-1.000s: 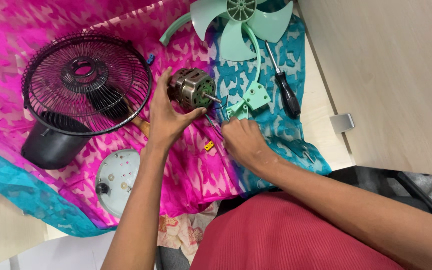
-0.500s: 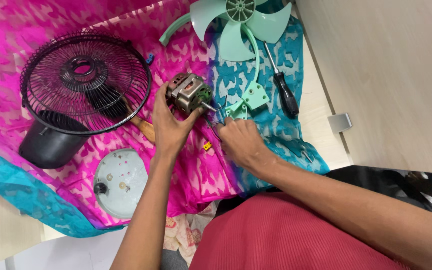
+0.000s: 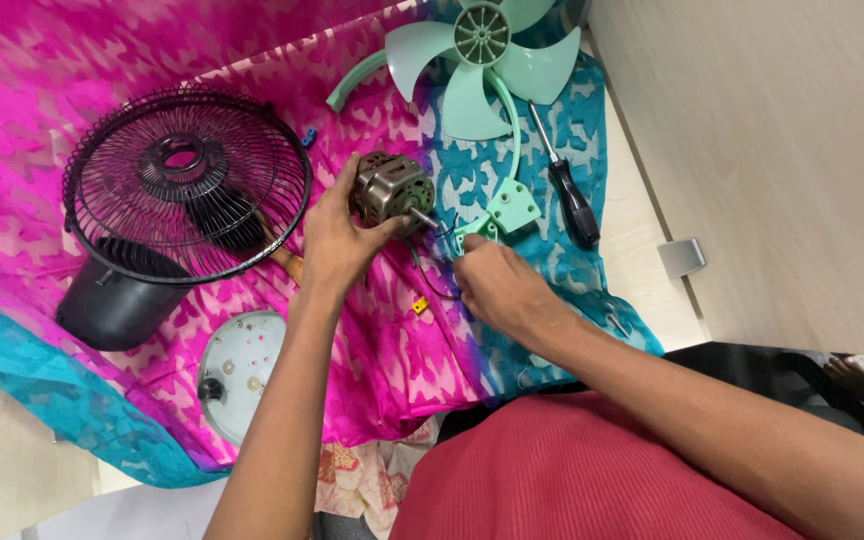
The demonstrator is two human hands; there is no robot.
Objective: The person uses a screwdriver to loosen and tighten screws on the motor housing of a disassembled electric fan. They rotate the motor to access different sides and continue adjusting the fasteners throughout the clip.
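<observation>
At the centre of the frame, the left hand (image 3: 337, 240) grips a small cylindrical metal motor (image 3: 390, 188), its thin shaft pointing right. Just right of it, the right hand (image 3: 505, 290) pinches a pale green plastic bracket (image 3: 500, 214) with round holes; dark wires (image 3: 430, 278) loop between the two. Everything lies on a glossy pink and turquoise patterned cloth (image 3: 72, 90). At left, a round black wire grille (image 3: 187, 185) leans on a black tub (image 3: 112, 300). A pale green bladed fan (image 3: 482, 60) sits at top, a black-handled screwdriver (image 3: 567, 195) at right, and a round white disc (image 3: 237, 370) at lower left.
</observation>
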